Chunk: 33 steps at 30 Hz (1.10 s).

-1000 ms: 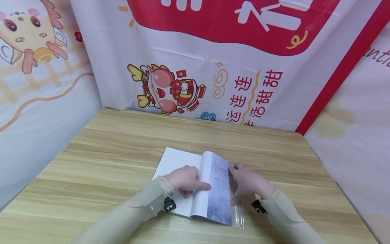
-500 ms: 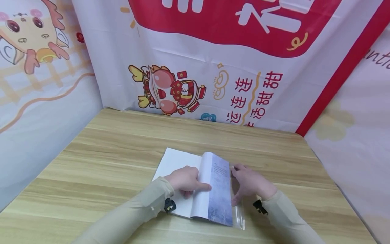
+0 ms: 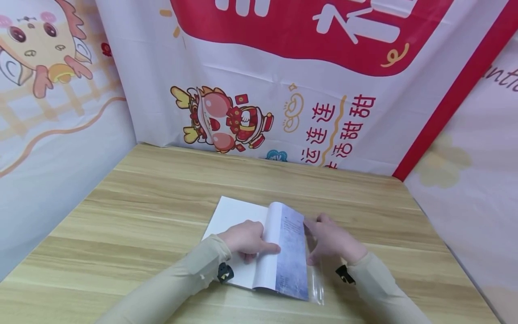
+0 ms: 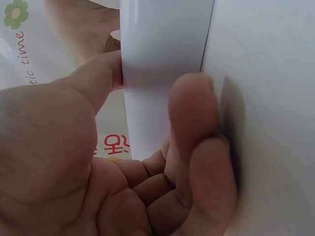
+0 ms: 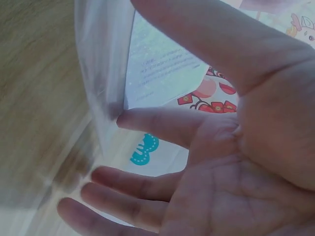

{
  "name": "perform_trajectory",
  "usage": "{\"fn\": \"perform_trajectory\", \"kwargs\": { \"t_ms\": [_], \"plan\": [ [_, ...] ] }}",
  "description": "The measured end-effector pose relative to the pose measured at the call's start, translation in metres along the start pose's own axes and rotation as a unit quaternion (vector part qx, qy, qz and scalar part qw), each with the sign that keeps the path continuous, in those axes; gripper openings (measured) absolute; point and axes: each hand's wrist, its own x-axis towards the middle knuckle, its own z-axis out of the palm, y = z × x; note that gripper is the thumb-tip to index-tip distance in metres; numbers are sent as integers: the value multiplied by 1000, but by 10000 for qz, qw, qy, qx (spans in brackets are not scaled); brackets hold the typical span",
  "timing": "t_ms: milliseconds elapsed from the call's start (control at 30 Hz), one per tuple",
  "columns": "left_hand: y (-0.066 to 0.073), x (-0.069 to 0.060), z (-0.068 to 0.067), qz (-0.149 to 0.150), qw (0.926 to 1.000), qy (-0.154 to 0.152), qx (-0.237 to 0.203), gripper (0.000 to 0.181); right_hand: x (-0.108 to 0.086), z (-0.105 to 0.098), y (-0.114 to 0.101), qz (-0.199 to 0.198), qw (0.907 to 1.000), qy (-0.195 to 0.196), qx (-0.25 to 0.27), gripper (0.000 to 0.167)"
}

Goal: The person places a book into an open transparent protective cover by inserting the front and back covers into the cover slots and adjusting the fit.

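I see the left hand holding the bent leaf of an open book, thumb over it, fingers curled against white paper. The right hand is spread, fingertips at the leaf's clear plastic edge. Beneath lies the table; behind hangs printed cloth.

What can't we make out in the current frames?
- Print on the blue sheet: too small in head view, blurred in right wrist view.
- Part of the white page: head view, behind the left hand.
- Large white characters: head view, cut by the top edge.
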Motion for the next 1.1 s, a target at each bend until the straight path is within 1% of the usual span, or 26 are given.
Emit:
{"fn": "perform_trajectory", "kwargs": {
  "t_ms": [133, 367, 600, 900, 1100],
  "plan": [
    [0, 0, 0, -1, 10000, 4, -16, 44, 1, 0, 1, 47, 10000, -49, 4, 113],
    [-1, 0, 0, -20, 10000, -5, -24, 43, 1, -1, 2, -6, 9997, 59, -245, 103],
    [-1, 1, 0, 0, 10000, -3, -20, 44, -1, -5, 5, -146, 9993, -27, -348, 101],
    [0, 1, 0, 6, 10000, 16, 54, 44, 0, -5, 10, -168, 9992, 85, -344, 99],
    [-2, 3, 1, -30, 10000, 22, 63, 44, 2, -3, 8, -117, 9992, 177, -346, 90]
  ]
}}
